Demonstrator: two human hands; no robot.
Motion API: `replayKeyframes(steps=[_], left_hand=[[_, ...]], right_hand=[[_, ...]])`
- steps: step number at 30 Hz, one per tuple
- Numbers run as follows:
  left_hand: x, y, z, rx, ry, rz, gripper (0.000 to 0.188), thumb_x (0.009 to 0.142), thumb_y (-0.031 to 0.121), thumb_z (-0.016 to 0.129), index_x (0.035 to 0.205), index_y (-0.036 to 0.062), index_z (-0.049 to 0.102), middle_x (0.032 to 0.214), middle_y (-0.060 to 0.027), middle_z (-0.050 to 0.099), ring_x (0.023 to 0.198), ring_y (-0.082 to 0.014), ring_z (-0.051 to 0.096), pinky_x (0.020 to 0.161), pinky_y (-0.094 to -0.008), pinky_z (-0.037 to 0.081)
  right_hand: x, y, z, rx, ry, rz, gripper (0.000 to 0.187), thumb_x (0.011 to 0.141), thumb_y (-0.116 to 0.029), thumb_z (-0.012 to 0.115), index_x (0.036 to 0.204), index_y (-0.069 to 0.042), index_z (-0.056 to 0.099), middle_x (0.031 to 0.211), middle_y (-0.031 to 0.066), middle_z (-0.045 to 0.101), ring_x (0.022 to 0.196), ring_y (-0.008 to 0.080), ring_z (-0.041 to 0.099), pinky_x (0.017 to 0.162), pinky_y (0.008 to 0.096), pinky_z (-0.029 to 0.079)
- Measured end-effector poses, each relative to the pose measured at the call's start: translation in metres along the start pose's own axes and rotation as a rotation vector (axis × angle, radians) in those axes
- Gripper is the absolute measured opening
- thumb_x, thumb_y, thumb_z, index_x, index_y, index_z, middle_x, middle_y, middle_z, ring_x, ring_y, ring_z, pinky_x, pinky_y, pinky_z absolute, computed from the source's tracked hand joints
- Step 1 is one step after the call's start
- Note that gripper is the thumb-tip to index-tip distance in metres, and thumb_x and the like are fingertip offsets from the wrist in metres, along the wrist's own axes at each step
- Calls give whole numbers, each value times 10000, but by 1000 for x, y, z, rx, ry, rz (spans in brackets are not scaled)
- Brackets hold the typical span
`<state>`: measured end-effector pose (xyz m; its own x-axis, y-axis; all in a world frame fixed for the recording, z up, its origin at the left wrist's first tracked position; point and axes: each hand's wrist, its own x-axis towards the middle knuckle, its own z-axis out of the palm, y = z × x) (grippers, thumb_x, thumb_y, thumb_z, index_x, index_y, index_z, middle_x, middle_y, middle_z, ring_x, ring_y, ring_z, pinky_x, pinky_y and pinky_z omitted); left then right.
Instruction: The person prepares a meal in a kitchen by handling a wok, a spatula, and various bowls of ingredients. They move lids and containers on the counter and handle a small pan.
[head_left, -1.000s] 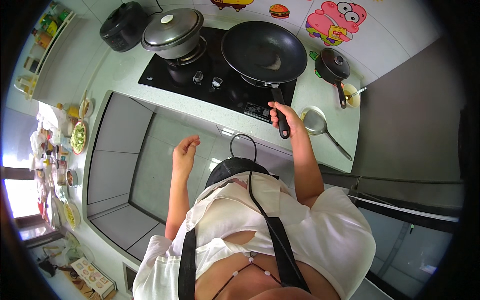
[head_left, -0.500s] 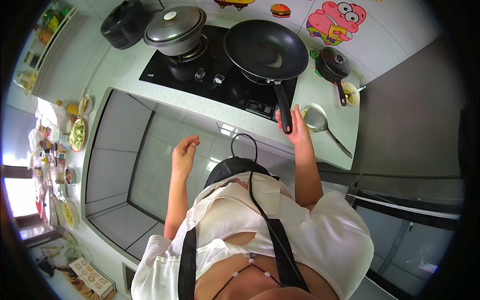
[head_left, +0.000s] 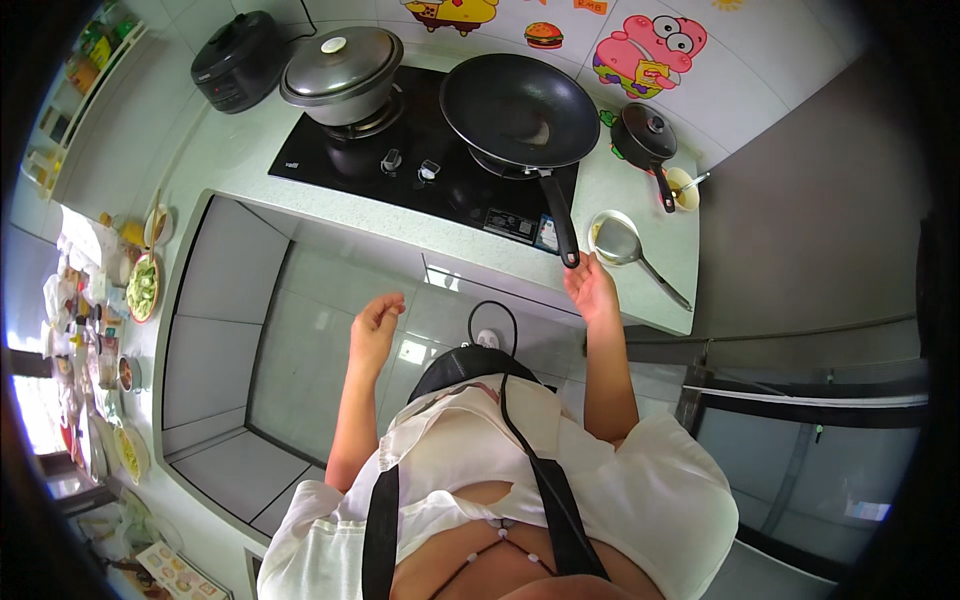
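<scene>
A black wok [head_left: 522, 110] rests on the right burner, its long black handle [head_left: 561, 218] pointing over the counter's front edge toward me. My right hand [head_left: 594, 290] is at the end of that handle, palm turned up and fingers stretched out rather than wrapped round it. Whether the fingertips touch the handle I cannot tell. A metal ladle [head_left: 622, 243] lies across a small white plate [head_left: 601, 222] just right of that hand. My left hand [head_left: 374, 328] hovers over the floor in front of the counter, fingers loosely curled together, with nothing seen in them.
A lidded grey pot [head_left: 342, 78] sits on the left burner of the black cooktop [head_left: 345, 165], beside a black rice cooker [head_left: 238, 62]. At right stand a small lidded black saucepan [head_left: 645, 136] and a bowl [head_left: 685, 190] with a spoon. Left counter holds green vegetables [head_left: 143, 287] and several dishes.
My right hand has slipped down from around the wok handle to its tip, fingers loosened. My left hand stays raised, slightly lower. The view has shifted a little.
</scene>
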<state>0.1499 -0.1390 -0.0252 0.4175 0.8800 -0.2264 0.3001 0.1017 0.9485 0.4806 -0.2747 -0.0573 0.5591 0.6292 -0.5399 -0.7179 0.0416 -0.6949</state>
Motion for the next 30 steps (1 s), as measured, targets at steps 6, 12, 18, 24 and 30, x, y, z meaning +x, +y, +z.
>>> replayKeyframes(steps=[6,12,18,24,30], left_hand=[[-2,-15,4,16,-43,-9,232,834,75,470,1013,-35,570,916,-96,616,887,-158,572,807,-260,414],[-4,-32,7,-44,-47,52,219,813,76,486,989,8,597,846,-81,626,819,-140,578,731,-239,430],[-9,-29,13,-31,-61,25,222,843,78,466,1003,-26,578,897,-98,617,885,-156,573,801,-256,415],[-16,-19,25,-45,62,87,222,821,79,478,992,2,595,870,-90,621,829,-144,572,758,-244,426],[-38,-3,64,-25,164,49,237,842,104,471,1013,-23,574,888,-84,612,882,-147,565,805,-256,403]], right_hand=[[-24,7,-23,-37,51,11,282,877,-322,461,995,-76,532,805,33,603,697,135,584,602,272,478],[-43,13,-26,-28,63,4,244,872,-277,471,997,-77,534,797,33,602,698,136,586,598,264,481],[-53,5,-25,-115,54,-31,195,871,-220,472,990,-80,537,796,29,598,691,124,583,575,250,479],[-39,-15,-36,-186,-2,-32,197,875,-213,465,1002,-82,538,807,29,592,688,116,573,587,253,475],[-10,-47,-53,-252,-70,-11,207,873,-218,465,1013,-84,538,811,26,594,701,125,579,594,253,469]])
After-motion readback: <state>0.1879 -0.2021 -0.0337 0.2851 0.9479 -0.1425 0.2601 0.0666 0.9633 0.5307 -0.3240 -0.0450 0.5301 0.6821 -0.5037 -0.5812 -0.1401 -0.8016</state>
